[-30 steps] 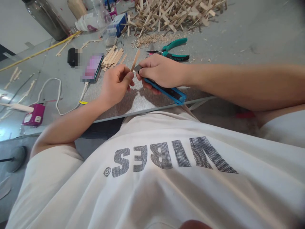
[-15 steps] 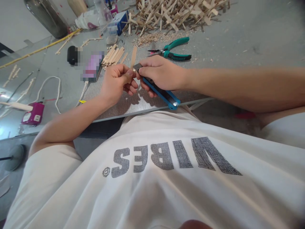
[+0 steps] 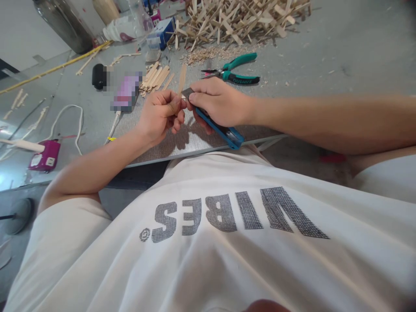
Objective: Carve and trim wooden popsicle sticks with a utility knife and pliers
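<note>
1 head-worn camera looks forward and down. The shirt (image 3: 201,255) is nearest, filling most of the lower half; the left hand (image 3: 162,112) and right hand (image 3: 219,102) lie a little farther off, above mid-frame. The table (image 3: 344,47) stretches beyond, its near edge slanting up rightward.

So the stick (image 3: 182,78) was leaning nearly to 1 o'clock a second ago, now it's closer to 12. Knife (image 3: 233,138) handle's tail swung a bit clockwise, just past 4. Left hand's (image 3: 160,113) lower fingers dropped towards 6.
</note>
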`<state>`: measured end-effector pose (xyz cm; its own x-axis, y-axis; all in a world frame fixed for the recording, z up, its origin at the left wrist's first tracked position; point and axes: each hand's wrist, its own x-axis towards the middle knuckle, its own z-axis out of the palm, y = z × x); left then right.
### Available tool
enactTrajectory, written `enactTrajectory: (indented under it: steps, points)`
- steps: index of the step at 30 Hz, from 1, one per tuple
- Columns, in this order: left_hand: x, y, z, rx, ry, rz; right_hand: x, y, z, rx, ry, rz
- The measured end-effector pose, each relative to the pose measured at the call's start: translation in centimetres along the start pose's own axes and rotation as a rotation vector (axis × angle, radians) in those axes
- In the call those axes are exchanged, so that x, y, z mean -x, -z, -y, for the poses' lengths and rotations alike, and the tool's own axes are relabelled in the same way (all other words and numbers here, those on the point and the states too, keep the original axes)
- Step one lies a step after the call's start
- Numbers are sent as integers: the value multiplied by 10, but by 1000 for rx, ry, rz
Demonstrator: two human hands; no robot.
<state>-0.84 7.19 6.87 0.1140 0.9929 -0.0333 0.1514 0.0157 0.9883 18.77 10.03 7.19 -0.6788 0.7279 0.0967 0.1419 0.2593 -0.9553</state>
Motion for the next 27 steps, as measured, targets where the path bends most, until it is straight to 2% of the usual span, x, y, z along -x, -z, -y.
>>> enactTrajectory:
  steps: [4,9,17,27]
  points:
    - [0,1,-1,48,-14,36,0,0,-2,36,46,5]
    - [-1,3,-1,54,-45,53,-1,4,-1,20,16,44]
    - [-3,5,-3,-142,-20,20,-8,16,-3,20,-19,136]
    - [-7,2,4,-188,-112,-41,-6,10,1,43,-10,11]
